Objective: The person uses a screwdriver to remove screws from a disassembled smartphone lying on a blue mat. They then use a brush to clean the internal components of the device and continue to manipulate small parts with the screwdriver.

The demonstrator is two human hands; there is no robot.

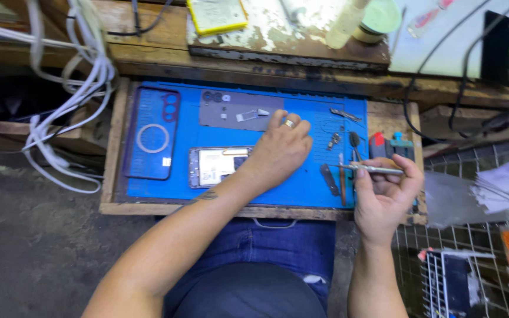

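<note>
The phone (216,166), opened with its back off, lies near the front edge of the blue mat (301,188). The left hand (278,150) rests on its right end, fingers loosely spread. The right hand (384,197) pinches tweezers (369,169) over the mat's right edge, beside loose tools (329,178). A blue case (151,132) lies at the mat's left edge.

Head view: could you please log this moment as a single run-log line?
left hand: flat on opened phone | right hand: holds tweezers | surface: blue mat | nearby: blue phone case
</note>
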